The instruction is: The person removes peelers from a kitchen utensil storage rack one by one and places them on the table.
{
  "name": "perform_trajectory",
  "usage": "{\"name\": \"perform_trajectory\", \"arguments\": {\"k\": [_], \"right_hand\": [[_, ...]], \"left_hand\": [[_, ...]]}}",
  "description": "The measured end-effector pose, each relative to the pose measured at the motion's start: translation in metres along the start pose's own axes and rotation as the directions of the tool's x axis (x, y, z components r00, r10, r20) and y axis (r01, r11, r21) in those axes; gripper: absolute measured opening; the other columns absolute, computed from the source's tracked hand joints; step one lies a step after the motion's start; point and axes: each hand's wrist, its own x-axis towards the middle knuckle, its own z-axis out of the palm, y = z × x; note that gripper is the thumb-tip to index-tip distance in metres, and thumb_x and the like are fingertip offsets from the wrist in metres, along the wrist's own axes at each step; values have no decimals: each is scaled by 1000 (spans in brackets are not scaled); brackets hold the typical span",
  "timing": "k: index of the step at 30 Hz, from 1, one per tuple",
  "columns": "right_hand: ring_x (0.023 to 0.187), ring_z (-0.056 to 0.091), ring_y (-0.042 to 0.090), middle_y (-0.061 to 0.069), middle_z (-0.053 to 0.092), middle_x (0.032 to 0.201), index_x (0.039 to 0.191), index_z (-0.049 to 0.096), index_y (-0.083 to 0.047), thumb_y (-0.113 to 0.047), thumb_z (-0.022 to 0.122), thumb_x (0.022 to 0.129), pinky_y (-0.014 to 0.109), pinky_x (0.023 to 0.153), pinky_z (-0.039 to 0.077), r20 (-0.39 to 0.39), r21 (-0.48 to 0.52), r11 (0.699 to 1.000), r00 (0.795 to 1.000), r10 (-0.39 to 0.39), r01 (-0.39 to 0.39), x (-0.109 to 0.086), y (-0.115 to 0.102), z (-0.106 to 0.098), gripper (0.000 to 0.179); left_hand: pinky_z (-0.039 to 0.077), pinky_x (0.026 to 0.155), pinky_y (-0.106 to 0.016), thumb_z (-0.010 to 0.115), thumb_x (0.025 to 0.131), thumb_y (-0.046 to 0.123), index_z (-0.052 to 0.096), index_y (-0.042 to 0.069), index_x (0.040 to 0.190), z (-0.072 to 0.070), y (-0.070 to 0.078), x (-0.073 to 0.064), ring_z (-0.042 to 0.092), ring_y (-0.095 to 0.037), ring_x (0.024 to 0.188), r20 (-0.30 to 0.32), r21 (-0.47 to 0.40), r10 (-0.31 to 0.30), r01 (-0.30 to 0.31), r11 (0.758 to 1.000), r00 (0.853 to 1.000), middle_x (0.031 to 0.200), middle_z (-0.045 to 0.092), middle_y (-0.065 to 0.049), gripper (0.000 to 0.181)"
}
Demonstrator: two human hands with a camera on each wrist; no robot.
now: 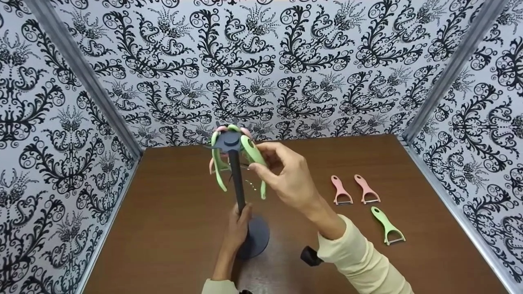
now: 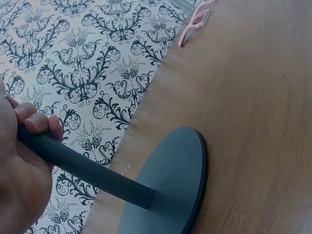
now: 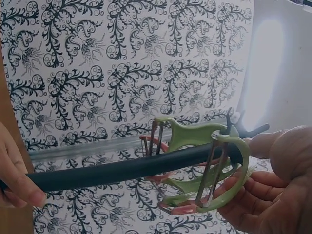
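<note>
My left hand [image 1: 236, 226] grips the pole [image 1: 236, 175] of a dark stand, fingers curled round it; the left wrist view shows that grip above the round base [image 2: 170, 170]. Several green and pink peelers hang from the stand's hooked top [image 1: 227, 141]. At the top's right side, my right hand [image 1: 292, 177] pinches a green peeler [image 1: 255, 153] between thumb and fingers. In the right wrist view this green peeler [image 3: 244, 168] is beside the pole, near the hooks. The contact of its hole with a hook is hard to make out.
Two pink peelers, one [image 1: 338, 185] left of the other [image 1: 363, 184], lie on the brown table [image 1: 171, 228] to the right. A green peeler [image 1: 383, 218] lies nearer me. Patterned panels [image 1: 261, 61] enclose the table's back and sides.
</note>
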Motion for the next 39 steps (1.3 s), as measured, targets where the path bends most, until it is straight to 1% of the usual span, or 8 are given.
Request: {"name": "perform_trajectory", "arguments": {"k": [10, 17, 21, 26, 29, 33, 36, 39], "right_hand": [[80, 65, 18, 8, 68, 97, 120, 69, 3, -6, 80, 91, 27, 66, 56, -4, -87, 996, 999, -32, 32, 1, -9, -15, 33], [80, 64, 17, 7, 67, 96, 119, 70, 1, -10, 80, 92, 25, 64, 56, -10, -129, 990, 998, -55, 54, 1, -12, -18, 32], [80, 64, 19, 8, 68, 96, 119, 70, 3, -11, 80, 91, 26, 64, 56, -13, -141, 988, 998, -62, 60, 1, -13, -20, 33], [80, 65, 19, 9, 68, 98, 120, 69, 4, -10, 81, 91, 27, 65, 56, -24, -151, 987, 998, -57, 53, 2, -14, -23, 34], [81, 65, 18, 9, 68, 97, 120, 70, 4, -9, 81, 90, 27, 67, 56, -38, -167, 985, 998, -52, 45, 2, -14, -26, 35], [80, 65, 18, 9, 69, 96, 120, 69, 5, -8, 82, 90, 27, 68, 56, -51, -182, 983, 998, -48, 38, 1, -12, -31, 35], [80, 65, 18, 9, 69, 96, 119, 70, 5, -8, 82, 89, 26, 68, 56, -59, -188, 982, 997, -46, 35, 0, -11, -37, 35], [79, 65, 18, 8, 69, 96, 120, 70, 4, -9, 82, 89, 25, 67, 56, -57, -199, 980, 997, -42, 30, -3, -7, -44, 35]], "left_hand": [[31, 56, -23, 50, 109, 5, 50, -2, 83, -1, 0, 0, 37, -6, 58, -4, 11, -13, 13, 1000, 1000, 68, 41, 6, 27], [40, 66, -25, 48, 108, 1, 50, -3, 84, 0, -2, -1, 38, -6, 62, 13, 52, 2, -3, 999, 1000, 71, 42, 5, 25], [39, 66, -25, 48, 108, -1, 51, -2, 84, 0, -4, -1, 39, -7, 63, 12, 43, 22, -22, 999, 1000, 71, 43, 3, 24], [38, 65, -25, 48, 107, -3, 50, -2, 83, 1, -5, 0, 39, -7, 64, 8, 52, 0, 0, 999, 1000, 71, 41, 5, 24], [37, 64, -24, 47, 107, -5, 49, -3, 82, 2, 1, 0, 39, -7, 64, -1, 60, -26, 26, 998, 1000, 71, 41, 5, 25], [36, 64, -24, 47, 106, -5, 49, -6, 82, 2, 19, -1, 39, -6, 64, 3, 44, -23, 23, 999, 1000, 70, 40, 6, 24], [40, 65, -24, 48, 106, -6, 49, -8, 84, 2, 30, -1, 40, -5, 65, 11, 42, 2, -2, 999, 1000, 71, 40, 8, 22], [44, 66, -25, 48, 106, -7, 49, -7, 83, 2, 21, 0, 40, -5, 64, 6, 49, -18, 18, 999, 1000, 69, 39, 7, 23]]}}
